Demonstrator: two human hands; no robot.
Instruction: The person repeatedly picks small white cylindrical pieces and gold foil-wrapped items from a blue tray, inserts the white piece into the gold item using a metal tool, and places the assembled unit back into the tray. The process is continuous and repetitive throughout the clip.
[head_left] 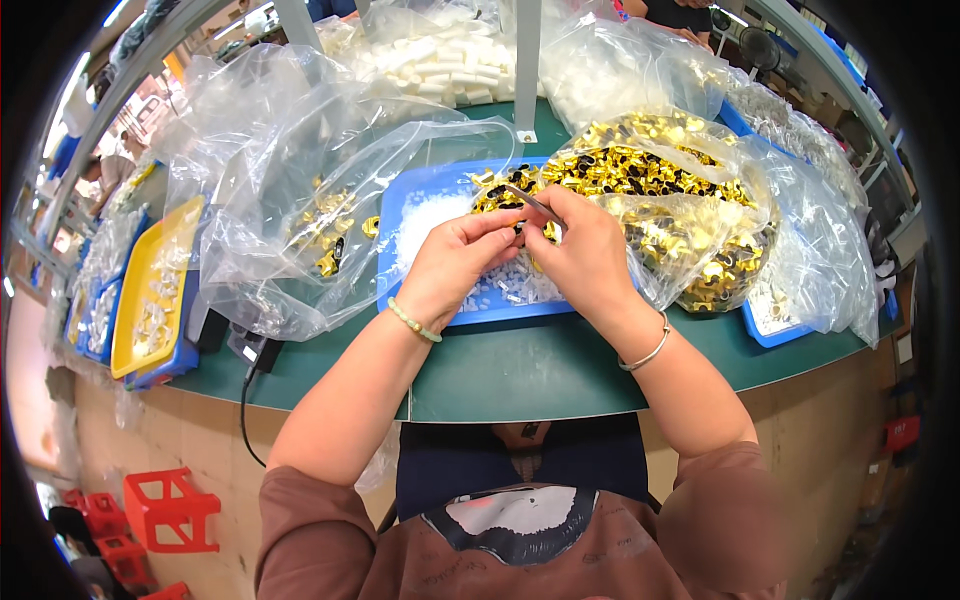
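My right hand point(588, 248) is closed on a pair of dark metal tweezers point(537, 204), which point to the upper left. My left hand point(455, 258) is pinched, its fingertips meeting those of the right; whatever small piece sits between them is mostly hidden. Both hands are above a blue tray point(388, 232). In the tray lie a heap of small white pieces point(425, 222), small clear plastic pieces point(515, 284) and shiny gold caps point(490, 188) with dark insides. A large clear bag full of gold caps point(655, 165) leans over the tray's right side.
A big clear plastic bag point(270, 200) with some gold pieces spreads at left. Beyond it stands a yellow tray point(125, 335) on a blue bin. White cylinders point(450, 70) are piled at the back, beside a grey post point(527, 75). A red stool point(172, 510) stands on the floor.
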